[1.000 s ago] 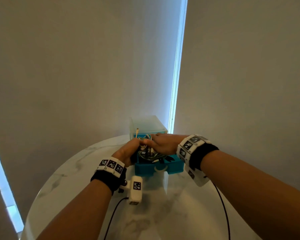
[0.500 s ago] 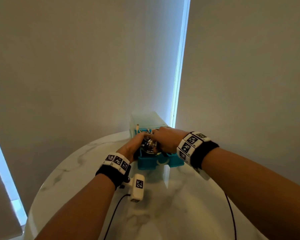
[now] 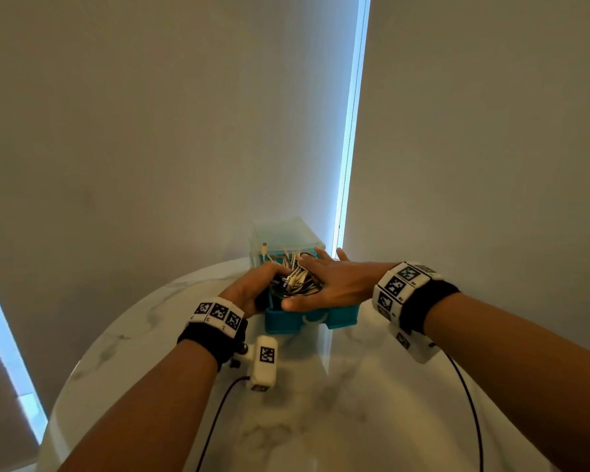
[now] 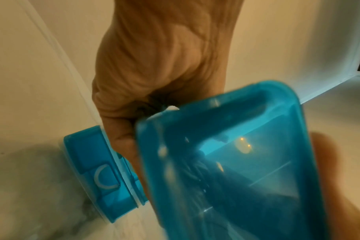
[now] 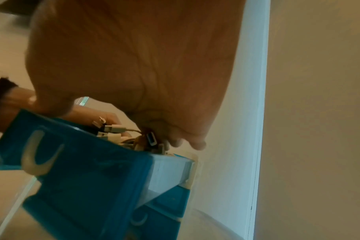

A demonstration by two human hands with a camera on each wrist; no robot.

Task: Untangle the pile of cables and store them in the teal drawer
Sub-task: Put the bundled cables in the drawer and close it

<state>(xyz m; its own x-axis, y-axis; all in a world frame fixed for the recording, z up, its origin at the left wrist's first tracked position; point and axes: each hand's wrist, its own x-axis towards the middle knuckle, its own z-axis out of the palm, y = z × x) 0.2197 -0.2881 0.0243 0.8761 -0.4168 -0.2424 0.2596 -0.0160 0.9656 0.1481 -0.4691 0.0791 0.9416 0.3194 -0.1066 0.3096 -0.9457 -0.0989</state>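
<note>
Cables sit heaped in the open teal drawer (apparently overfull); right hand flat atop them, left hand curled gripping its side; closing remains.

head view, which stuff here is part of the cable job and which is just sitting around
Part of the job:
- cables
- teal drawer, pulled open
- left hand, curled at the drawer's side
- right hand, flat on the cables

Just there:
- drawer cabinet
- marble table
- closed lower drawer

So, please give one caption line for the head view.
Both hands, left hand and right hand, press tangled white cables into the open teal plastic drawer.
</note>
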